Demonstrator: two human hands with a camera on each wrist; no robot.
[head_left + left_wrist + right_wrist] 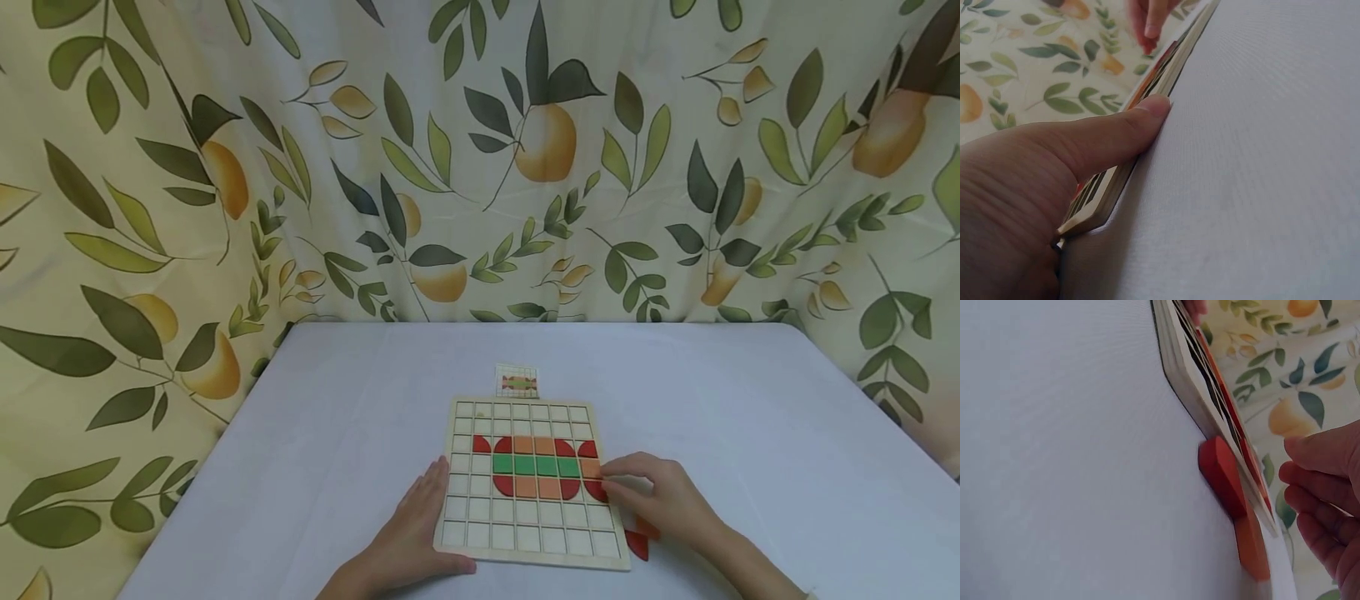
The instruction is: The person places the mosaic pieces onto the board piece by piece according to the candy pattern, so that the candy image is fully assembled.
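Note:
A pale wooden grid board (555,562) lies on the table with red, orange and green tiles in its cells. Green tiles (525,465) form a row between orange squares and rounded red pieces. My left hand (405,529) braces the board's near left corner, fingers along its side and thumb (1116,134) against the front edge. At the right edge, my right hand (663,492) has its fingertips beside an orange tile (591,468) and a curved red tile (596,490) set in the grid. Its fingers are bent loosely, with nothing visible between them in the right wrist view.
Behind the board stands a small pattern card (517,382) with a similar red and green design. A loose red tile (1222,478) and an orange tile (1252,547) lie by the board's right side. Past the white table (360,383) hangs a fruit-patterned curtain (487,208).

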